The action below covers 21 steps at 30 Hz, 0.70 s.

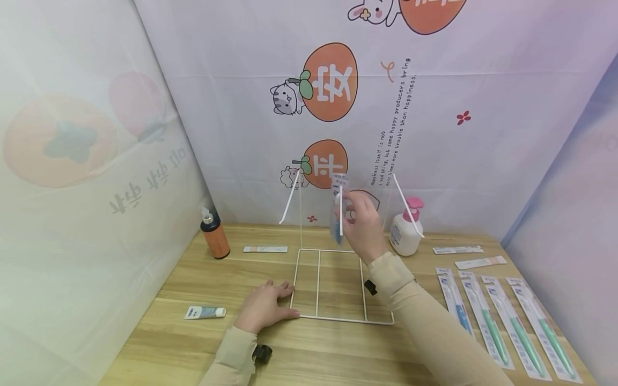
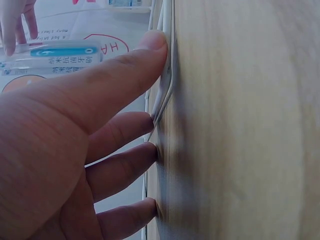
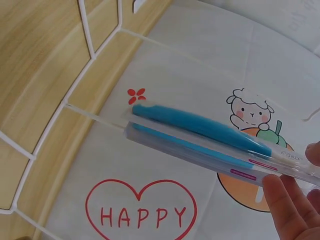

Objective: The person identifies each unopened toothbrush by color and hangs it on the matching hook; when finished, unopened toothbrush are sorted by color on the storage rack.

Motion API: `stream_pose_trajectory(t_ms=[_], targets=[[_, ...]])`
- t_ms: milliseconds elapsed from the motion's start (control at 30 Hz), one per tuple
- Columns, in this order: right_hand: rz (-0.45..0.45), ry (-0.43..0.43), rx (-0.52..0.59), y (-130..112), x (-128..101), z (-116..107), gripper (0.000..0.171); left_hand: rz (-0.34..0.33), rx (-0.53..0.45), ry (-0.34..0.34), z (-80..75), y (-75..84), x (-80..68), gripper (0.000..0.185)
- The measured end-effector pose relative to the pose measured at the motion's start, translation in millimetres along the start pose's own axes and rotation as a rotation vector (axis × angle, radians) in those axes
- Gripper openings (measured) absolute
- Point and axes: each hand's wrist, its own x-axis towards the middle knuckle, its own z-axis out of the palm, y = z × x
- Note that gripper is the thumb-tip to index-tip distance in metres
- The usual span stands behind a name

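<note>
My right hand [image 1: 364, 225] pinches the upper part of a clear-packed blue toothbrush [image 3: 200, 127], held upright by the middle prong [image 1: 341, 214] of a white wire rack [image 1: 354, 320]. In the right wrist view a second blue strip shows beside its handle. Fingertips there grip the pack near its end, at the right edge. Down at the rack's front left corner, my left hand [image 1: 265, 308] lies with fingers spread. Its thumb [image 2: 152, 42] presses the wire and the other fingertips touch the wooden table.
Several packed toothbrushes [image 1: 519, 321] lie at right, below two slim packets [image 1: 480, 262]. Behind the rack stands a white pump bottle [image 1: 405, 236]; an orange bottle [image 1: 215, 236] is at back left. A small tube [image 1: 205, 312] and another packet [image 1: 265, 249] lie left.
</note>
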Motion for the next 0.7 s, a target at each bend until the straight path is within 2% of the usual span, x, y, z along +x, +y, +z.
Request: stream_pose_trajectory(t_ms=[300, 533, 700], targets=[[0.004, 0.017, 0.050, 5.3, -7.1, -4.5, 0.044, 0.000, 0.001, 0.001, -0.7, 1.4, -0.7, 0.071], [0.050, -0.041, 0.039, 10.9, -21.9, -22.1, 0.048, -0.001, 0.000, -0.004, -1.3, 2.6, -0.8, 0.071], [0.098, -0.085, -0.002, 26.8, -40.5, -38.4, 0.053, -0.008, -0.003, -0.006, -0.7, 2.0, -0.9, 0.071]])
